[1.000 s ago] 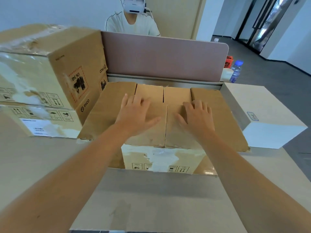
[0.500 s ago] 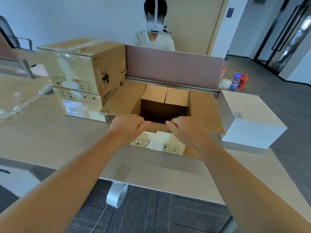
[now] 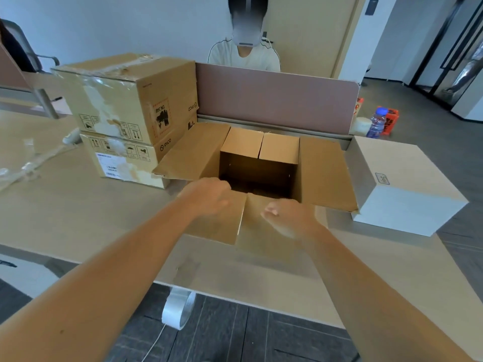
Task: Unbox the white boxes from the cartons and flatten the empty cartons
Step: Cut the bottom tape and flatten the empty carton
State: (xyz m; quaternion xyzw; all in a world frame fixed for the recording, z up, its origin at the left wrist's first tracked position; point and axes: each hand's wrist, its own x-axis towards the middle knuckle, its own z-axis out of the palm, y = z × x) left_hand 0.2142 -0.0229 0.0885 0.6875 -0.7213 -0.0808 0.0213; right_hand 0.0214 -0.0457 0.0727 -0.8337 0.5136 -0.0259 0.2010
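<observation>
At the near tabletop edge: open carton empty, flaps splayed, flattening not yet done.
Left hand and right hand hover over the near flaps, fingers loosely curled, holding nothing. White box stands just right of the carton. Risk: pressing the overhanging near flaps could tip the carton off the edge or shove it into the stacked cartons.

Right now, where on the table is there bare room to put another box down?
Bare desk shows on the near left, bordered by the stacked cartons, the open carton and the tape scraps. It is crowded from the open carton, where the left hand and right hand are, to the white box.
</observation>
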